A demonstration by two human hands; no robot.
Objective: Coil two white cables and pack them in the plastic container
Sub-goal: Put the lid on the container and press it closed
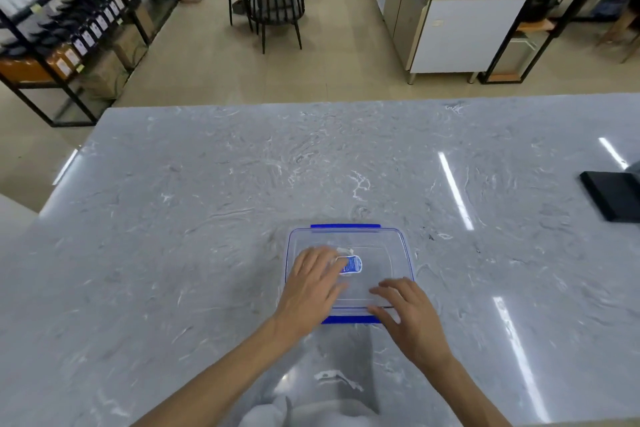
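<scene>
L hand (311, 284) flat, R hand (408, 315) flat on lid (381, 253) | container (408, 263) shut | contents unclear

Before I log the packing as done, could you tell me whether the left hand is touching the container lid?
Touching. The head view shows the left hand lying flat on the clear lid, fingers spread over it.

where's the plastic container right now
In the head view the plastic container sits on the marble counter, low and just right of centre. Both hands rest on its lid, the left hand beside the blue label and the right hand at the near edge.
</scene>
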